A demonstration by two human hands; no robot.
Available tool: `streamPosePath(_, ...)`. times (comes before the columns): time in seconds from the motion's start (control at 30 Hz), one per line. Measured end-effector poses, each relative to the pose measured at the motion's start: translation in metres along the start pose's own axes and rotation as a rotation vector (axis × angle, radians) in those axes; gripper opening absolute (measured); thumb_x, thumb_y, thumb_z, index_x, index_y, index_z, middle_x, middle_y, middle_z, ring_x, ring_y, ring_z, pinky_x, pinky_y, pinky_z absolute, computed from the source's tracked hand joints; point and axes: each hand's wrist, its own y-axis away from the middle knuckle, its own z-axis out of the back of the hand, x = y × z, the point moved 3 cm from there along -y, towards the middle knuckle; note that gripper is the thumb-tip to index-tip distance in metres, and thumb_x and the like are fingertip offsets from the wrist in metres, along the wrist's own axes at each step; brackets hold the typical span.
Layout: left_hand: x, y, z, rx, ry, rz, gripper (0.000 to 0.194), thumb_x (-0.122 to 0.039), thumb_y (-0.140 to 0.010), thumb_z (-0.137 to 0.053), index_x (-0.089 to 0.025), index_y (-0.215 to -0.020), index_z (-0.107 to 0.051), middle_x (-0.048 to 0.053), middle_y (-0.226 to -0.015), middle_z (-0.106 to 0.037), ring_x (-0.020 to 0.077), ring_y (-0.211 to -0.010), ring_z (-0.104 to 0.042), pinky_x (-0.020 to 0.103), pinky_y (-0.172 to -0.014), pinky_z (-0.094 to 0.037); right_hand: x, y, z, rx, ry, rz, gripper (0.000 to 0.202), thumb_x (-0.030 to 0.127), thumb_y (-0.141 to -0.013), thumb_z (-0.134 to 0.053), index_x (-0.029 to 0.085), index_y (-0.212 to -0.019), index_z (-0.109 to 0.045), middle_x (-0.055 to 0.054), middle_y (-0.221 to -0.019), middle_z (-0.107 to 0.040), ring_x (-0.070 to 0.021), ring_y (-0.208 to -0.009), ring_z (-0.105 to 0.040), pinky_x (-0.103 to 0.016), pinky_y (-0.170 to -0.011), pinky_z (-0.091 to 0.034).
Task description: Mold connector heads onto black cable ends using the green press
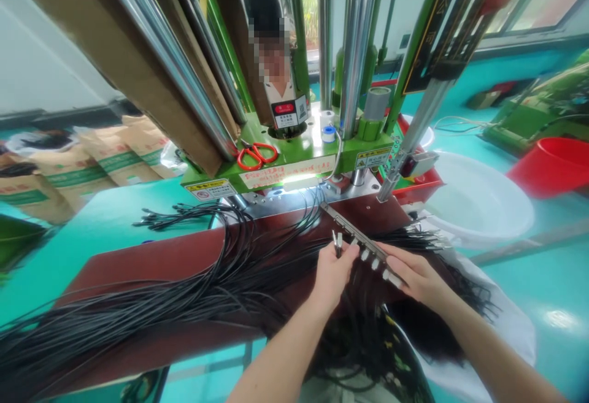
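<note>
My right hand is closed around the near end of a long metal mold bar. Several silver cable connectors stick out along the bar's near side. My left hand is beside the bar's middle, its thumb and fingers pinched on a small silver cable connector. Both hands are over a dark red bench, which carries a large bundle of black cables. More cable ends with pale metal tips lie behind my right hand.
A green press with steel columns stands just ahead; red-handled scissors and a roll of tape lie on it. A cluster of cables hangs at its left. On the right are a white tub and a red bucket. Sacks stand left.
</note>
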Motion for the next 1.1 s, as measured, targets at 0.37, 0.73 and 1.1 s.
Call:
streamPosePath(0.37,-0.005,-0.001,0.008,0.002,-0.091,-0.075,0.039,-0.054,-0.068,-0.055,-0.016,-0.064,-0.049,-0.010,-0.038,-0.031,0.0021,-0.031,-0.024,0.017,-0.031,-0.016,0.006,0.001,0.000,-0.008,0.205,0.120,0.044,0.043,-0.083,-0.049,0.019,-0.119,-0.054,-0.006,-0.076,-0.062,-0.0229,-0.081,-0.057,-0.032,-0.066,-0.049)
streamPosePath(0.73,-0.012,0.002,0.014,0.235,-0.105,-0.005,0.049,-0.057,-0.072,-0.048,-0.019,-0.048,-0.029,-0.009,-0.036,-0.027,0.0023,-0.030,-0.025,0.019,-0.033,-0.016,0.013,0.005,-0.005,-0.019,-0.020,-0.067,0.049,0.043,-0.075,-0.060,0.018,-0.117,-0.057,-0.007,-0.084,-0.064,-0.0093,-0.050,-0.045,-0.018,-0.038,-0.030)
streamPosePath(1.1,-0.018,-0.003,0.012,0.327,0.025,0.158,0.051,-0.053,-0.065,-0.058,-0.019,-0.045,-0.026,-0.010,-0.035,-0.024,0.0000,-0.029,-0.017,0.018,-0.032,-0.009,0.019,0.005,-0.006,-0.007,0.076,-0.069,0.051,0.048,-0.075,-0.056,0.016,-0.115,-0.057,-0.004,-0.062,-0.059,-0.0051,-0.038,-0.028,-0.019,-0.034,-0.012)
